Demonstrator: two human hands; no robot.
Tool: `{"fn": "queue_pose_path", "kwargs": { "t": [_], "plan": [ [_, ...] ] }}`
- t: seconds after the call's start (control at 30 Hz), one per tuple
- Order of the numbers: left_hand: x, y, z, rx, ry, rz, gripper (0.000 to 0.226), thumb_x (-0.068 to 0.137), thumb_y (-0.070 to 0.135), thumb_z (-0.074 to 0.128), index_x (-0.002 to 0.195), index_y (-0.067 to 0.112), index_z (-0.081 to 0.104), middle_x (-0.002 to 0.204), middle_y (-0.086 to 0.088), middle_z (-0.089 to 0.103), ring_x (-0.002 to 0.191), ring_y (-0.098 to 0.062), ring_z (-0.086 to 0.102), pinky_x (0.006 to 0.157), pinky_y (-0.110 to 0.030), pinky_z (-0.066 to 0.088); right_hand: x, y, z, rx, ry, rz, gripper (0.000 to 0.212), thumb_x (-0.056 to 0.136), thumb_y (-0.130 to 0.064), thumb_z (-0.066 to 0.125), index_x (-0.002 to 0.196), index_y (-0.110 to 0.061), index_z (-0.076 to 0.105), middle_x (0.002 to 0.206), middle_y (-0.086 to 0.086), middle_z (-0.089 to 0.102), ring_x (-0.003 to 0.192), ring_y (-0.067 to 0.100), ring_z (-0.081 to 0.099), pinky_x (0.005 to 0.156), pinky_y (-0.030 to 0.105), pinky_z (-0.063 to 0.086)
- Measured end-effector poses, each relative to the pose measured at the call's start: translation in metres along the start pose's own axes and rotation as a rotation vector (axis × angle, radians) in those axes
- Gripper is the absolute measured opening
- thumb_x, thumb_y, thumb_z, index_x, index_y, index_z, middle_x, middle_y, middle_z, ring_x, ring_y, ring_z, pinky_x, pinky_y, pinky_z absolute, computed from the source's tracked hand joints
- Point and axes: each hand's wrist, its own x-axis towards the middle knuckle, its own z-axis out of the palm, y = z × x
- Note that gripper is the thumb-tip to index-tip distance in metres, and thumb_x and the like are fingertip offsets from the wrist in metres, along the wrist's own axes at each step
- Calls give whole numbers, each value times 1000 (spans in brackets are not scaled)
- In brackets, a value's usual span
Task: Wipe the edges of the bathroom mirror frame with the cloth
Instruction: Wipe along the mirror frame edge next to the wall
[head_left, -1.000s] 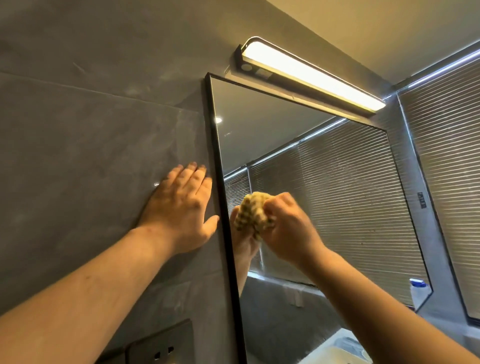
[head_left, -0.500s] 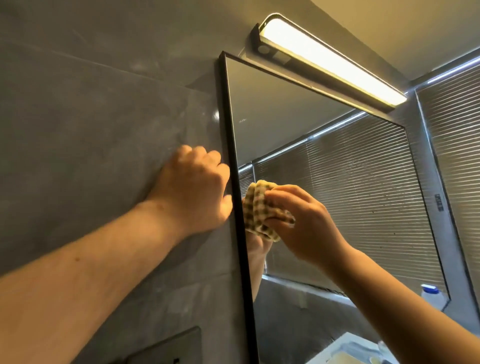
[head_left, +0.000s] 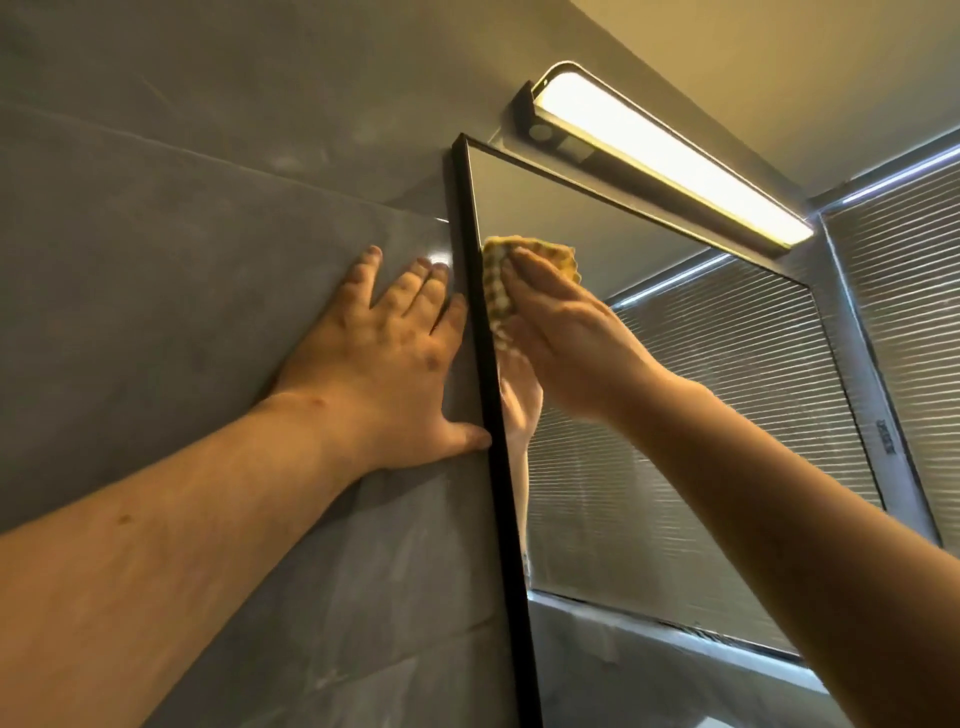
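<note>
Mirror frame (head_left: 488, 374), a thin black strip, runs up the grey tiled wall (head_left: 182, 291) to a corner just under the lit lamp bar (head_left: 670, 161); its left upright passes between the two hands, and its top edge climbs away above and to the right of the working grip. The mirror glass (head_left: 675, 415) reflects slatted blinds and the underside of the wiping hand. The left hand (head_left: 384, 358) lies open and flat on the wall just left of the upright, fingers spread, thumb tip touching the frame below the working grip; it serves as a brace. The right hand (head_left: 566, 338) presses the yellow checked cloth (head_left: 506, 280) against the glass right beside the upright with fingers laid fairly straight over it; whether the thumb pinches the cloth underneath cannot be told. The cloth sits bunched under and ahead of those fingertips, touching or very nearly touching the inner edge of the frame. To do this stroke well, I would judge that the cloth should ride on the black strip itself instead of the glass, with a fold wrapped over the frame's lip, steady pressure, and one unbroken run up to the corner above the grip, then along the top edge.
</note>
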Motion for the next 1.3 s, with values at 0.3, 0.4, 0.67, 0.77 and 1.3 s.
{"fn": "queue_pose_path", "kwargs": {
  "t": [0.3, 0.4, 0.67, 0.77, 1.3],
  "plan": [
    [-1, 0, 2, -21, 9, 27, 118, 73, 91, 19, 153, 9, -8, 162, -16, -12, 149, -29, -14, 115, -59, -11, 44, 69, -4, 220, -215, 385, 56, 102, -39, 36, 149, -8, 40, 162, 7, 25, 151, 21, 16, 123, 38, 18],
    [-1, -1, 3, -22, 5, 44, 116, 75, 89, 16, 151, 7, -13, 160, -19, -16, 148, -32, -16, 113, -61, -10, 24, 54, -11, 171, -253, 273, 64, 100, -48, 28, 151, -11, 35, 162, 5, 23, 152, 21, 14, 124, 39, 17],
    [-3, 0, -2, -43, -2, 47, 115, 77, 87, 21, 150, 6, -17, 159, -19, -19, 148, -32, -19, 113, -60, -12, 40, 26, -9, 220, -235, 144, 64, 99, -44, 25, 156, -15, 20, 165, -1, 12, 151, 7, 1, 125, 30, 6],
    [-4, 2, -2, -49, 7, 28, 117, 75, 88, 23, 151, 7, -14, 160, -18, -17, 148, -30, -17, 114, -59, -15, 65, 33, -2, 219, -226, 216, 67, 98, -50, 20, 157, -20, 16, 165, -4, 8, 152, 9, -2, 125, 35, 7],
    [-4, 7, -3, -21, -22, 3, 117, 76, 87, 21, 151, 6, -15, 159, -20, -18, 148, -31, -19, 114, -60, -10, 10, 139, 13, 265, -146, 452, 21, 89, -45, 28, 82, -38, 47, 101, 4, 50, 100, 29, 49, 99, 61, 38]
  ]
}}
